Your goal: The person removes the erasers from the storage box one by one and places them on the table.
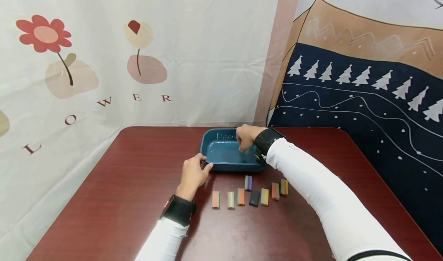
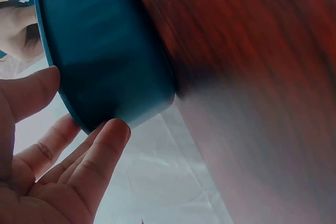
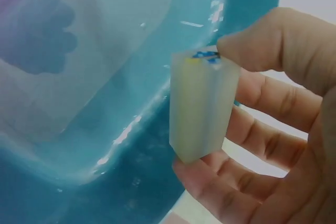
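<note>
A teal rectangular dish (image 1: 238,168) stands near the table's far edge. My left hand (image 1: 192,173) holds its near left corner, with the thumb (image 2: 37,90) against the rim and the other fingers around the corner. Over the dish's right part, my right hand (image 1: 247,136) points downward. In the right wrist view it pinches a pale, translucent, eraser-like block (image 3: 202,108) between thumb and fingers, above the dish's inside wall. A blue and yellow mark shows on the block's top end. From the head view this block is hidden by the hand.
Several small blocks lie in front of the dish: a purple one (image 1: 248,183), a black one (image 1: 254,198), a pale one (image 1: 230,200), an orange-and-green one (image 1: 216,200) and others. The red-brown table (image 1: 138,199) meets a printed cloth (image 1: 207,61) behind.
</note>
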`<state>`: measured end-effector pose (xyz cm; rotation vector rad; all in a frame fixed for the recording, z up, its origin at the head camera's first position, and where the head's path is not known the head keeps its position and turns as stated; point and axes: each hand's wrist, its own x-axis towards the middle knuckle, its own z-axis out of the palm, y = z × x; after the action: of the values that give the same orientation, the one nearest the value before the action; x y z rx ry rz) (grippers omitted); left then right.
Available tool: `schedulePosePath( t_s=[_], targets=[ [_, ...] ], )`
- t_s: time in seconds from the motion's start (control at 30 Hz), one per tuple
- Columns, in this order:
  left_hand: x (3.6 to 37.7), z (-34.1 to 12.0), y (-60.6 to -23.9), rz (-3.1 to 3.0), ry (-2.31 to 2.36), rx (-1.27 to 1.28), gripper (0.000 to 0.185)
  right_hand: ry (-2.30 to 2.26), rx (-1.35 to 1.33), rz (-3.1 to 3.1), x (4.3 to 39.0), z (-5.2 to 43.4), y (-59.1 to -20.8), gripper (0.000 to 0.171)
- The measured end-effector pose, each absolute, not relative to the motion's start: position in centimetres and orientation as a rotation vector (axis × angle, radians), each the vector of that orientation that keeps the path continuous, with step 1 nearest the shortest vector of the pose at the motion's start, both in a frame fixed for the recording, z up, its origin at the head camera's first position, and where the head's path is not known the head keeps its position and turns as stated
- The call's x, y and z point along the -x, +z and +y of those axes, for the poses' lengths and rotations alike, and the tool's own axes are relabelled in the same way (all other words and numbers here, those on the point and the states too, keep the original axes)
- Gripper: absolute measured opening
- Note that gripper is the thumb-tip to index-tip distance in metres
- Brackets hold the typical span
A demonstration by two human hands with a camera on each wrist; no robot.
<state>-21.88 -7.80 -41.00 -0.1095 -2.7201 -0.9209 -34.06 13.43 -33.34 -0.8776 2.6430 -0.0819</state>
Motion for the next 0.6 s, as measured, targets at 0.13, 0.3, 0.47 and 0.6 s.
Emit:
schedulePosePath(
  t_s=[0.13,0.3,0.47,0.6],
  targets=[
    [21.8,-7.7,-41.0,-2.723,-0.926,0.101,0.031,-0.127,0.936,2.656,33.3,13.8,-32.8,0.019],
    [21.9,-7.6,-41.0,-2.719,-0.932,0.086,0.032,-0.177,0.992,2.674,32.0,14.3,-32.0,0.018],
    [22.1,-7.6,-40.9,-2.735,-0.931,0.071,0.033,-0.171,1.061,2.699,30.7,14.8,-31.5,0.012],
    [22.0,-7.6,-41.0,-2.742,-0.936,0.062,0.034,-0.16,1.125,2.708,29.7,15.3,-31.5,0.011]
  ],
)
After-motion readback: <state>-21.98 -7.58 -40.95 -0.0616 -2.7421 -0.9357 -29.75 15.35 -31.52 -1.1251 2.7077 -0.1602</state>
